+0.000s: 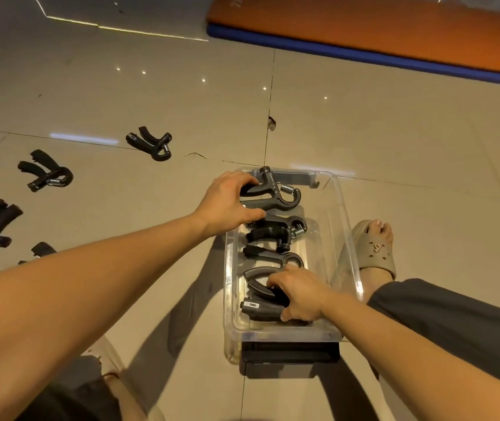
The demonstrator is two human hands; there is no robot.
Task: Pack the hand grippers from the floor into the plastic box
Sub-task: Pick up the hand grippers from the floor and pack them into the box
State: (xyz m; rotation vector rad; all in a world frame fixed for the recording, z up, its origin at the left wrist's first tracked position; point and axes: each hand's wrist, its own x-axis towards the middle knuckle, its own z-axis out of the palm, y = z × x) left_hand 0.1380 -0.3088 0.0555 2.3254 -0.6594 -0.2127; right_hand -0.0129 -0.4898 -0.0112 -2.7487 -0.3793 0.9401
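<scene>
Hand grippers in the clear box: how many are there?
4 in the plastic box: the farthest gripper held by the left hand, the second gripper, the third gripper, and the nearest gripper gripped by the right hand. More could hide beneath the hands.

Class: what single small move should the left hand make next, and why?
Probably lower and release the far gripper: the left hand grips it at the far end of the plastic box, the right hand holds the near gripper, and loose grippers lie on the floor.
</scene>
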